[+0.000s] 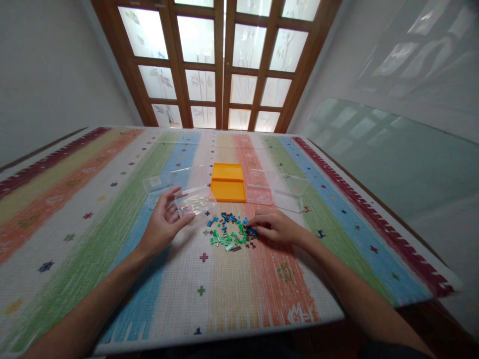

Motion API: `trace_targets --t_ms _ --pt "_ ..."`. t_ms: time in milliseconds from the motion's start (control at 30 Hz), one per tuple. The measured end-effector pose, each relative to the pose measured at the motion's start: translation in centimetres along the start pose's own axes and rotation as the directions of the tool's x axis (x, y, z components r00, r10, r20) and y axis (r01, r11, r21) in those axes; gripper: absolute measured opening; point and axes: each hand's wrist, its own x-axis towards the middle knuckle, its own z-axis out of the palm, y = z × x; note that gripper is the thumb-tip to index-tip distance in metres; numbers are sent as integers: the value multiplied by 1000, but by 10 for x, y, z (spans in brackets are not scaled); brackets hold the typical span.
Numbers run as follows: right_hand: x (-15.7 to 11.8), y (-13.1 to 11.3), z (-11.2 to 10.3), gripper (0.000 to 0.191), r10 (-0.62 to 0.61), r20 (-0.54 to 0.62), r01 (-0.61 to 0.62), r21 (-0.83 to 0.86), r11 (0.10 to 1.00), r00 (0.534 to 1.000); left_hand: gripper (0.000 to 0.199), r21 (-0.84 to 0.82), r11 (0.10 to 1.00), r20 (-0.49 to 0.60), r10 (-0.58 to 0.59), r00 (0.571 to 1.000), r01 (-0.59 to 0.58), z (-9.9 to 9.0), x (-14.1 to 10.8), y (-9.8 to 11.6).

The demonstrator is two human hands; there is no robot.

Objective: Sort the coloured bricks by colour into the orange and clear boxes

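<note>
My left hand [164, 219] grips the near-left side of a clear plastic box [195, 201] that has several pale yellow pieces in it. The box is tilted a little above the cloth. To its right, a loose pile of small green, blue and brown bricks [232, 232] lies on the table. My right hand [267, 225] is at the right edge of the pile, fingers bent together down among the bricks; whatever is between the fingertips is too small to make out.
An open orange case [228, 190] lies beyond the pile. Clear open boxes stand on its right [259, 194], with another farther right [288, 201], and one at the left [155, 185]. A striped cloth [179, 299] covers the table; wooden glazed doors are behind.
</note>
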Motion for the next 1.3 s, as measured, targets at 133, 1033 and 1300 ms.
trace_targets --t_ms 133,1033,1300 --pt "-1 -3 0 28 8 7 -8 7 1000 1000 76 20 1000 -6 -8 1000 8 1 0 0" --pt "-2 -9 7 21 58 51 -58 -12 998 997 72 35 999 27 22 999 -23 0 0 -4" --pt "-4 -6 9 23 35 42 -35 -8 999 999 75 6 1000 46 13 999 -13 1 -1 -3"
